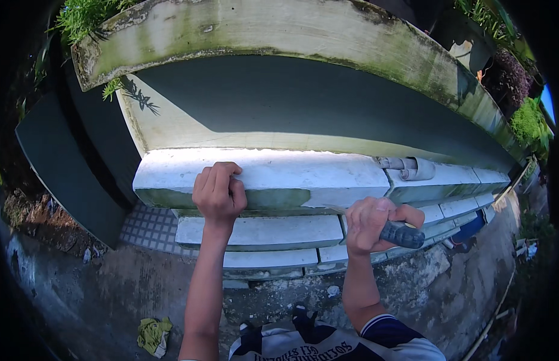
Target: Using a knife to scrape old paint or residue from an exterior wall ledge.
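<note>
By white ledge (303,168): left hand (219,191) curled, grip unclear; right hand (367,224) grasping dark handle (403,235).

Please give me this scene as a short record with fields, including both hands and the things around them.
Left hand: curled at the white ledge; whether it holds anything is unclear
Right hand: grips a dark handle; the rest of it is hidden
On ledge: pale rolled pieces, toward the right
Ground: crumpled yellow-green cloth, lower left
</note>
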{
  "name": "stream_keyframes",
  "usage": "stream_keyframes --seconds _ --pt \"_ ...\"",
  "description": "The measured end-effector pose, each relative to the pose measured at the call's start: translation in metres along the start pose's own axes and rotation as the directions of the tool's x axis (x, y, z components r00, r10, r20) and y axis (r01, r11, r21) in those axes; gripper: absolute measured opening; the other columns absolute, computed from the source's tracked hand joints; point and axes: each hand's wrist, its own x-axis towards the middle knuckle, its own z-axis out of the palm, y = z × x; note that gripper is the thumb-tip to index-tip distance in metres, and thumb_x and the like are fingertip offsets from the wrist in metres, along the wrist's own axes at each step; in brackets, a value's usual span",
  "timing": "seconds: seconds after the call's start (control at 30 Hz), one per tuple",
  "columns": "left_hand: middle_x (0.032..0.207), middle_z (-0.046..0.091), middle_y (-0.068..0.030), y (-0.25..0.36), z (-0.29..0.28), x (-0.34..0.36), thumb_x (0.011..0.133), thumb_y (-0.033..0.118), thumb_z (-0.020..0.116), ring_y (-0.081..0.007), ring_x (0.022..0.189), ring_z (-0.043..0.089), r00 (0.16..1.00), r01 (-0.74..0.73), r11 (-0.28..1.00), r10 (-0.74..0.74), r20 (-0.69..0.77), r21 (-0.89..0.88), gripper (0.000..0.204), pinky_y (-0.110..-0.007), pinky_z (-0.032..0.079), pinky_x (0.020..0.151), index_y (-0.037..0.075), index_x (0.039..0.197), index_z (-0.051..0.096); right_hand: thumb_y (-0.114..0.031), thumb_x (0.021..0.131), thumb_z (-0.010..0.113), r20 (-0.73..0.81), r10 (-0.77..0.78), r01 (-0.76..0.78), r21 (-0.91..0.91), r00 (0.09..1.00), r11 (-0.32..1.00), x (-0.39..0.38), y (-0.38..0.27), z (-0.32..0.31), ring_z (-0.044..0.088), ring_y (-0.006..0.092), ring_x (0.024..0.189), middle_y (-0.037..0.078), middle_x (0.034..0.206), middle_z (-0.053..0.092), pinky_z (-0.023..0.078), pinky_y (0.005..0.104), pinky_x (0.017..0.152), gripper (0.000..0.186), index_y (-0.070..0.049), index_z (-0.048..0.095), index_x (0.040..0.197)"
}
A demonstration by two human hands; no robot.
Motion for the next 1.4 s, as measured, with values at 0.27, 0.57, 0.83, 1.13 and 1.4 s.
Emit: stream_keyframes --seconds 0.27,0.57,0.83,1.13,1.4 --pt "0.075 0.062 -0.0027 0.001 0.002 0.000 0.071 0.000 0.056 -0.0201 0.062 0.055 1.000 -0.013 1.000 0.013 -0.026 0.011 0.015 -0.034 0.041 0.060 0.009 0.081 0.062 -0.002 0.096 0.053 0.198 -0.013 0.082 -0.343 0.980 0.936 0.002 0.015 -0.015 0.034 0.0080 0.038 0.001 0.056 0.036 0.033 0.0274 0.033 0.026 -0.012 0.029 0.099" --pt "0.075 0.063 -0.0026 -0.002 0.003 -0.004 0.070 0.000 0.055 -0.0196 0.061 0.054 0.999 -0.029 0.999 0.030 -0.013 0.024 0.015 -0.034 0.040 0.059 0.009 0.081 0.062 -0.001 0.088 0.063 -0.078 0.107 -0.113 -0.082 0.991 0.990 -0.024 -0.018 -0.008 0.049 0.0119 0.042 0.003 0.049 0.047 0.043 0.0275 0.046 0.022 -0.004 0.049 0.072" --pt "0.076 0.065 -0.0031 -0.001 0.000 -0.001 0.070 -0.001 0.055 -0.0201 0.062 0.055 1.000 -0.023 1.000 0.023 -0.019 0.014 0.016 -0.034 0.040 0.059 0.009 0.081 0.062 -0.004 0.095 0.057 0.155 0.098 -0.039 -0.345 0.983 0.938 -0.007 0.001 -0.026 0.048 0.0094 0.043 0.004 0.050 0.047 0.042 0.0261 0.042 0.033 -0.004 0.035 0.070" --pt "0.077 0.065 -0.0050 -0.001 0.000 -0.006 0.073 -0.003 0.052 -0.0232 0.064 0.054 1.000 0.010 1.000 -0.011 0.015 0.018 0.016 -0.035 0.042 0.063 0.007 0.082 0.062 -0.002 0.098 0.050 0.330 0.027 0.120 -0.416 0.944 0.901 -0.015 0.007 -0.042 0.038 0.0092 0.038 0.004 0.058 0.042 0.038 0.0282 0.035 0.024 -0.012 0.028 0.099" --pt "0.076 0.064 -0.0027 0.000 0.004 -0.001 0.070 -0.002 0.056 -0.0202 0.061 0.054 1.000 -0.016 1.000 0.016 -0.021 0.015 0.017 -0.033 0.039 0.061 0.009 0.081 0.062 -0.003 0.099 0.048 0.206 0.045 0.049 -0.432 0.977 0.901 -0.001 0.013 -0.051 0.033 0.0078 0.037 0.001 0.055 0.036 0.034 0.0276 0.034 0.023 -0.011 0.027 0.098"
